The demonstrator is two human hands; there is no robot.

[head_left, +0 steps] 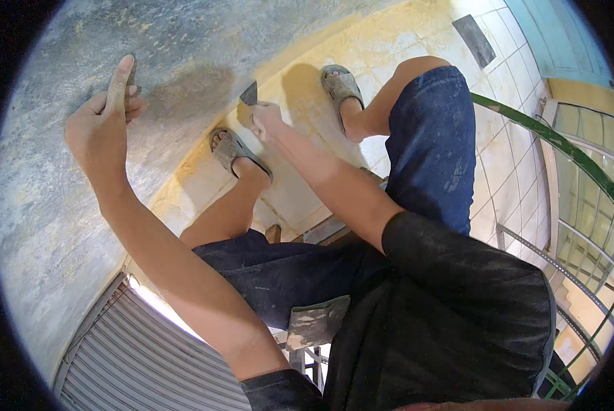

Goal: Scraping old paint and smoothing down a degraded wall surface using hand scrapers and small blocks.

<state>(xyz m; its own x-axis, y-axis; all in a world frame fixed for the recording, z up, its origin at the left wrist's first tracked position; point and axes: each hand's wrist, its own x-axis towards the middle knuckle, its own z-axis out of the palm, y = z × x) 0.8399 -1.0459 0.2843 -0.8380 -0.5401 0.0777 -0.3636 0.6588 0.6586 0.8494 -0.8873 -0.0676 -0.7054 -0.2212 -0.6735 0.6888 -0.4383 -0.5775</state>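
Grey, freshly plastered wall point(53, 205) fills the left, rough and mottled with a darker damp patch point(190, 89); the yellowish part point(320, 48) beside it looks not yet coated, so the work seems partway; left hand point(105, 127) has its fingers pressed around a flat float point(130, 72) held against the wall; right hand point(266, 120) has its fingers closed on a small pointed trowel point(250, 94), near the sandalled feet; pale tiled floor point(505, 157) lies below.
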